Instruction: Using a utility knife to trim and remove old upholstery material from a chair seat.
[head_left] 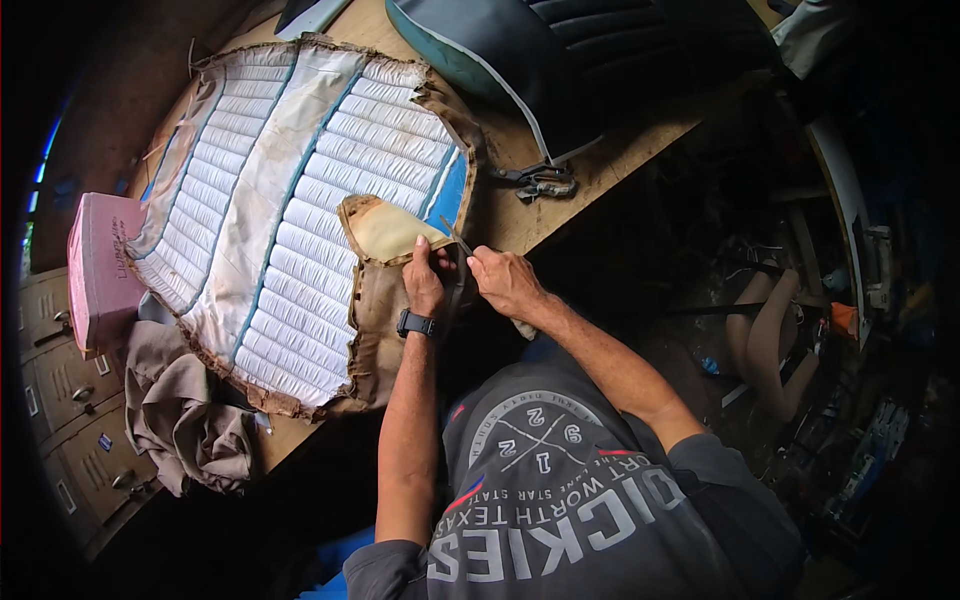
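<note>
Dull tan metal is seen at the lower left of the frame, in one cabinet; at least three knobs can be counted on it, and its contents are hidden. Beside it, one pink box-shaped block is stood at the table's edge; whether it is hollow cannot be told. Below that, one crumpled brown cloth is draped. From upper left to centre, one large worn cover is spread on the table, with two white ribbed panels divided by one smooth strip. At its right part, one cream flap is folded over, its edge pinched between the fingers of the left hand, above one dark wristwatch. One slim tool is gripped in the closed fingers of the right hand, its tip held near the flap. Right of these, one dark scissor-like tool is laid below one black ribbed cover at the upper right.
</note>
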